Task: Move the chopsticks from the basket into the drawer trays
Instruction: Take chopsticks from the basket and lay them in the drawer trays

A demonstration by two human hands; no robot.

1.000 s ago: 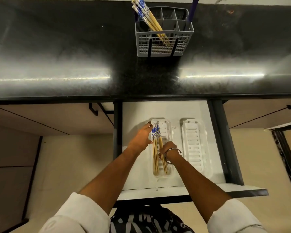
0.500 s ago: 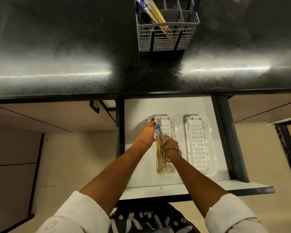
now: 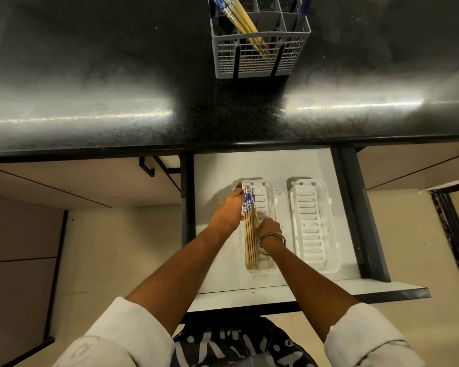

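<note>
Several wooden chopsticks [image 3: 250, 235] with blue-and-white tops lie lengthwise along the left side of the left white slotted tray [image 3: 266, 201] in the open drawer [image 3: 217, 170]. My left hand [image 3: 227, 211] lies at the tray's left rim, its straight fingers against the chopsticks' blue tops. My right hand [image 3: 270, 228], with a metal bangle on the wrist, curls its fingers onto the middle of the bundle. The right tray [image 3: 313, 226] holds nothing. More chopsticks [image 3: 243, 18] stand slanted in the grey basket [image 3: 260, 58] on the black counter.
The black counter [image 3: 90, 75] overhangs the back of the drawer. Dark drawer rails run along both sides, and the white drawer front [image 3: 302, 290] lies nearest me. Closed beige cabinet fronts flank the drawer. A blue-handled item [image 3: 302, 6] stands in the basket's right corner.
The chopsticks in the left tray have been drawn together into a tighter bundle against its left side. Both hands stay at the tray; my view has tilted slightly downward.
</note>
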